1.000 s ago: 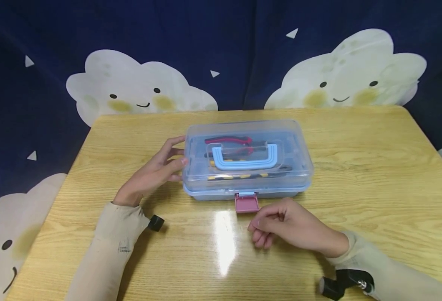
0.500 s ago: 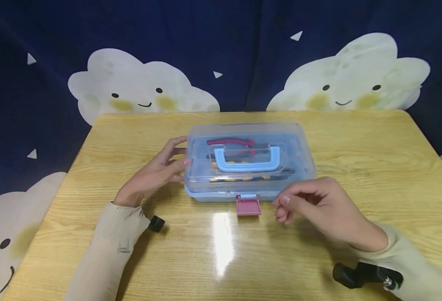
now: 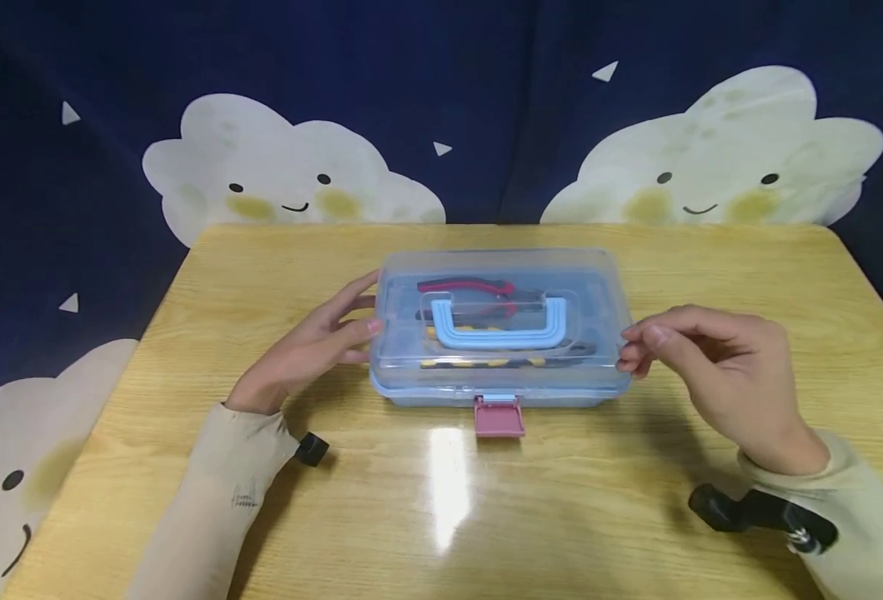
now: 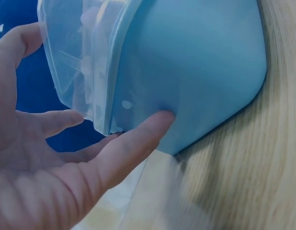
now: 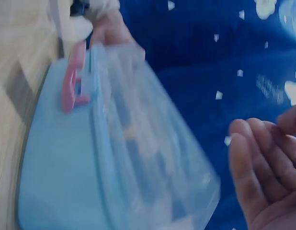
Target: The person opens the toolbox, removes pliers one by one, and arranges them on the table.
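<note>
A light-blue toolbox (image 3: pixel 418 392) with a see-through lid sits on the table, its lid down. The pink latch (image 3: pixel 499 418) at its front is flipped outward. Through the lid show red-and-black pliers (image 3: pixel 471 286) and a tool with yellow-and-black handles (image 3: pixel 486 363). My left hand (image 3: pixel 302 350) is at the box's left end, fingers spread; in the left wrist view the thumb (image 4: pixel 138 143) lies against the blue base. At the lid's right end is my right hand (image 3: pixel 741 379), fingers loosely bent. In the right wrist view they hold nothing and stand apart from the lid (image 5: pixel 153 158).
The wooden table (image 3: pixel 298 517) extends on all sides of the box. A dark blue curtain (image 3: pixel 486 75) printed with white clouds hangs behind its far edge. The blue carrying handle (image 3: pixel 501 340) lies folded on the lid. Both wrists wear black camera mounts.
My right hand has moved from beside the latch to the right and up, to the lid's right end. The left hand has stayed at the left end. The latch stays flipped outward.
</note>
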`<state>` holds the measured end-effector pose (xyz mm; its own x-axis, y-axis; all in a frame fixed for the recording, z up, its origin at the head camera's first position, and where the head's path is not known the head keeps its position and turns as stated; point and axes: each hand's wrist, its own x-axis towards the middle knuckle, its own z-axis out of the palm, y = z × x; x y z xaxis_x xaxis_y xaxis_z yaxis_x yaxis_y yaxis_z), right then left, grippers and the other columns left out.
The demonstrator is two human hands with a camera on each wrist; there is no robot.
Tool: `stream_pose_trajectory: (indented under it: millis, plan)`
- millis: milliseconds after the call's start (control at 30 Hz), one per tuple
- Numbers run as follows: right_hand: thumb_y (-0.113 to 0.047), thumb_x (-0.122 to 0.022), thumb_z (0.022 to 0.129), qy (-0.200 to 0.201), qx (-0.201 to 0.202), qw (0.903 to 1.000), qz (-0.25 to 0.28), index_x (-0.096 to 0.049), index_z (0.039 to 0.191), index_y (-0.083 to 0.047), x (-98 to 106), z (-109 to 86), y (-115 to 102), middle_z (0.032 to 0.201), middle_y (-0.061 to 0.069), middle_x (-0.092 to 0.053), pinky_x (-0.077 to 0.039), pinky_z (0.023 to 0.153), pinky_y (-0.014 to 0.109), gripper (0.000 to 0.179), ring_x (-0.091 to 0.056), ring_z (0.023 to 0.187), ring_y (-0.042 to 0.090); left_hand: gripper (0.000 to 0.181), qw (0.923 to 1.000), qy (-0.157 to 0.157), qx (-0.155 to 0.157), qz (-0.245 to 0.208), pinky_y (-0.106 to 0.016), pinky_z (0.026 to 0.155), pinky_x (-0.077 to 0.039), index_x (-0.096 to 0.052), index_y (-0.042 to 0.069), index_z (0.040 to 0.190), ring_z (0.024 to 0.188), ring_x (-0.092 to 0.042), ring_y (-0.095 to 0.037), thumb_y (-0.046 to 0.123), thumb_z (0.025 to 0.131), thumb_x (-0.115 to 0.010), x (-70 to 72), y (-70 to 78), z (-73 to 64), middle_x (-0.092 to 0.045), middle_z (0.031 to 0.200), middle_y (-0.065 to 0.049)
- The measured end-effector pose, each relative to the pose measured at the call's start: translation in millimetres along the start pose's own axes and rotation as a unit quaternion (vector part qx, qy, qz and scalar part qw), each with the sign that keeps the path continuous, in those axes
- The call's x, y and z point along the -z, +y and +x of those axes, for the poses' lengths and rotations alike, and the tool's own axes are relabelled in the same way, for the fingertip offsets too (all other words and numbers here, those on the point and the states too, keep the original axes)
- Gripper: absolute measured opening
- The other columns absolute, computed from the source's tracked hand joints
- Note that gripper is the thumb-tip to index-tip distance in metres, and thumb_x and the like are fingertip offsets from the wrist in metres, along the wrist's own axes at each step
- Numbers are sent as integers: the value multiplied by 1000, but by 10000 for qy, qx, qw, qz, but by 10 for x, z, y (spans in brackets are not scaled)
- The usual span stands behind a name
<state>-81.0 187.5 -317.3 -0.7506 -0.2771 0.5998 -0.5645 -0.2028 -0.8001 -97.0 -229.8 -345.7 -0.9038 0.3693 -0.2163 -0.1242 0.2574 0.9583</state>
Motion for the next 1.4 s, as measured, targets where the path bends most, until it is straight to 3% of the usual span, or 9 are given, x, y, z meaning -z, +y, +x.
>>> stream_pose_trajectory:
  millis: [167, 300, 433, 533, 867, 1000, 1133, 1267, 1400]
  plan:
    - [25, -52, 91, 613, 101, 9979, -165, -69, 93, 22, 122, 67, 128, 87, 10, -80, -61, 66, 19, 17, -75, 72, 15, 67, 9999, 93, 12, 116, -41, 100, -61, -22, 41, 164, 127, -63, -31, 28, 107, -56, -2, -14, -35, -41, 158, -12]
    - [22, -59, 88, 606, 118, 9970, -458, -65, 110, 25, 232, 92, 260, 106, 11, -78, -61, 80, 19, 23, -75, 91, 16, 66, 10000, 74, -41, 29, -39, 99, -62, -22, 43, 163, 122, -66, -26, 27, 108, -55, -9, -14, -33, -42, 155, -13]
    - [20, -70, 82, 62, -515, 9977, -424, -48, 145, 12, 362, 77, 424, 145, 14, -59, -51, 107, 21, 68, -57, 132, 23, 66, 10000, 36, -52, -23, -36, 98, -62, -22, 43, 163, 120, -67, -22, 27, 108, -55, -19, -19, -17, -42, 155, -14]
    - [15, -83, 75, -480, -1034, 9928, -369, -31, 160, 0, 446, 40, 525, 163, 13, -38, -41, 116, 19, 100, -38, 149, 23, 66, 10000, 23, -42, -23, -36, 98, -62, -21, 42, 163, 122, -65, -23, 26, 108, -55, -25, -29, -8, -41, 156, -14]
    - [2, -102, 48, -1475, -1360, 9759, -855, -12, 167, -14, 507, -1, 688, 175, 8, -15, -33, 120, 11, 150, -18, 161, 15, 66, 9999, 10, -101, -14, -36, 96, -62, -22, 39, 164, 134, -55, -36, 25, 108, -54, -1, -35, -22, -35, 161, -14]
    - [-4, -104, 45, -1762, -1571, 9652, -1122, -5, 168, -21, 499, -20, 745, 177, 4, -7, -32, 118, 7, 158, -13, 162, 10, 66, 9989, 120, -196, 407, -38, 103, -58, -25, 38, 163, 145, -47, -39, 26, 107, -57, 43, -39, -56, -32, 164, -10]
    - [-4, -103, 47, -1873, -2075, 9475, -1553, 2, 167, -34, 485, -38, 756, 177, -4, -1, -30, 115, 3, 162, -9, 164, 17, 80, 9960, 110, -620, 628, -46, 110, -52, -22, 34, 164, 153, -35, -44, 27, 100, -70, 90, -77, -73, -26, 169, -8]
    - [-2, -102, 49, -1880, -2406, 9368, -1708, 6, 165, -40, 485, -50, 767, 176, -10, 3, -29, 111, 0, 163, -10, 163, 35, 111, 9945, -394, -972, 11, -36, 108, -54, -10, 31, 167, 159, -18, -45, 30, 85, -86, 90, -112, -44, -10, 174, -4]
    - [-3, -101, 51, -1856, -2525, 9344, -1692, 10, 164, -42, 493, -64, 781, 175, -15, 10, -27, 112, -1, 163, -3, 164, 33, 135, 9923, -753, -965, -200, -31, 109, -54, 1, 37, 166, 161, -11, -42, 18, 73, -95, 49, -113, 8, 5, 175, 4]
